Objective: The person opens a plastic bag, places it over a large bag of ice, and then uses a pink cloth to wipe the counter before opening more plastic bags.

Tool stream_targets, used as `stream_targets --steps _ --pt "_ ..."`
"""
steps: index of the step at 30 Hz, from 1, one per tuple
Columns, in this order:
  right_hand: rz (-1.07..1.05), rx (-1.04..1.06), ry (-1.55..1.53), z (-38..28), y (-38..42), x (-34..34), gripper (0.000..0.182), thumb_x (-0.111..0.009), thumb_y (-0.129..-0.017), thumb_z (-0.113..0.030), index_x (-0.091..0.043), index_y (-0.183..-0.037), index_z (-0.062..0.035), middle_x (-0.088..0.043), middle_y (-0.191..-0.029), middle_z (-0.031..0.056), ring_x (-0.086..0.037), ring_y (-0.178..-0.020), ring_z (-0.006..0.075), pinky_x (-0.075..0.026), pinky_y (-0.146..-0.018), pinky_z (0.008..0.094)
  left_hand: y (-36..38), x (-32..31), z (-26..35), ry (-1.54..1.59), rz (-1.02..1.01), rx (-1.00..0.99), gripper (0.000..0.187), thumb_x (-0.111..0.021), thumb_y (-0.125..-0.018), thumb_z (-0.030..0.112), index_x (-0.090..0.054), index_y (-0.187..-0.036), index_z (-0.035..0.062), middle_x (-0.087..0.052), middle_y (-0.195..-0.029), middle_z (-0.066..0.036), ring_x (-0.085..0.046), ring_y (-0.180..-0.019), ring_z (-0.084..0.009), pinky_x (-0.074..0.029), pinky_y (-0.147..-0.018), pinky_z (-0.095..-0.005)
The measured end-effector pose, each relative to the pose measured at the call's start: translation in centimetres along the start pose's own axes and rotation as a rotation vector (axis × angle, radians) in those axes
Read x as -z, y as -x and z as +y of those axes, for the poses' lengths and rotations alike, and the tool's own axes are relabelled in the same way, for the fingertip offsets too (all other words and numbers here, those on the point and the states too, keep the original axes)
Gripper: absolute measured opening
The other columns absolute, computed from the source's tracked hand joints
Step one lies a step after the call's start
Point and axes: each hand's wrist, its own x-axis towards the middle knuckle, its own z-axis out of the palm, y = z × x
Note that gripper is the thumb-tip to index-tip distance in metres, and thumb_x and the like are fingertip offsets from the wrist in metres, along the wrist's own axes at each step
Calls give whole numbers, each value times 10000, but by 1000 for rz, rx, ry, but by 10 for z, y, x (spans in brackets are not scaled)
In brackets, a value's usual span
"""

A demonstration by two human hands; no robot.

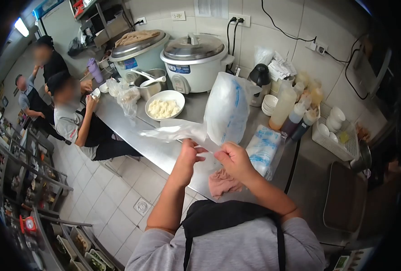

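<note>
A stainless steel worktable (164,152) runs along a tiled wall (273,36) in a kitchen with a pale tiled floor (119,198) and a floor drain (141,206). Metal shelving stands at the far left, and a person in a dark cap and apron (89,122) sits by the table's left end, with two more people standing beyond.

At the back of the table are two large rice cookers, the nearer one (193,63) with its lid on and the other (139,52) with a tan cloth (137,38) on its lid. In front of them lies a white bowl of rice (164,106), near a metal pot (150,83) with utensils in it. Squeeze bottles and stacked small dishes stand to the right.

The thin plastic bag (178,131) is held up over the table's front edge, between the bowl and the person's body. The right hand (234,160) pinches its near end between thumb and curled fingers. The left hand (191,156) is at its lower edge, fingers bent with a narrow gap showing; whether they grip it, I cannot tell. Just beyond stands a bulky blue-printed bag (227,108), with a flat blue-printed pack (264,149) to the right and a crumpled pink cloth (223,183) below the hands
</note>
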Motion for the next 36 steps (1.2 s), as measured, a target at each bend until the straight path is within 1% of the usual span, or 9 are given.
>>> stream_targets --steps 4,7,15,18,21,24,30,32,36 --pt "43 -153 -250 10 2 -7 152 -589 -745 -97 -459 -716 -22 -469 -598 40 -432 -558 112 -380 -527 245 9 -13 5 -740 131 -167 294 -624 -729 181 -485 -919 5 -497 -821 -33 -463 -745 -86 -370 -606 -206" --pt "-41 -102 -254 3 1 -12 146 -588 -737 -72 -450 -755 -28 -477 -616 14 -420 -566 75 -373 -524 226 -3 -19 -4 -629 62 -42 211 -607 -747 197 -511 -807 19 -502 -701 -6 -465 -659 -79 -363 -568 -209" --pt "-94 -571 -629 72 -30 50 226 -657 -696 -142 -475 -810 -72 -481 -712 -25 -454 -640 74 -397 -590 214 -8 25 8 884 -326 88 211 -603 -759 251 -517 -817 68 -523 -696 -28 -510 -583 -129 -406 -502 -246" --pt "-176 -490 -410 67 -35 53 313 -670 -681 -157 -482 -916 -72 -471 -807 4 -475 -718 101 -405 -642 232 -13 23 23 665 -91 42 202 -554 -795 248 -503 -884 74 -542 -764 -29 -523 -629 -143 -425 -520 -259" --pt "297 258 82 25 -41 54 432 -687 -655 -174 -458 -1002 -56 -471 -938 58 -475 -791 139 -398 -683 249 -21 16 17 478 24 15 202 -526 -811 253 -498 -896 71 -552 -785 -30 -530 -640 -149 -434 -536 -257" --pt "73 559 57 -32 -38 33 409 -670 -661 -176 -470 -991 -40 -516 -889 107 -510 -748 192 -408 -657 275 -21 4 13 547 -13 78 202 -514 -818 248 -494 -901 64 -555 -812 -39 -537 -637 -149 -441 -544 -263" --pt "-575 -172 175 13 -36 33 179 -594 -744 -178 -571 -844 -33 -546 -670 129 -559 -650 222 -425 -599 296 -24 13 53 -78 135 -342 443 -595 -755 256 -389 -1090 50 -496 -979 -140 -527 -877 -211 -437 -761 -351" --pt "-635 1 41 4 -41 37 175 -573 -768 -193 -592 -827 -29 -564 -688 112 -550 -647 181 -419 -592 275 -27 -2 89 -505 -52 -648 566 -646 -699 301 -380 -1134 56 -484 -1037 -149 -475 -982 -253 -325 -907 -410" --pt "-855 87 -139 -33 -59 67 151 -555 -788 -154 -615 -884 -55 -601 -773 91 -577 -705 155 -434 -624 259 -57 -10 119 -934 -797 -351 465 -644 -706 300 -472 -1057 48 -545 -940 -113 -517 -882 -244 -244 -949 -391"
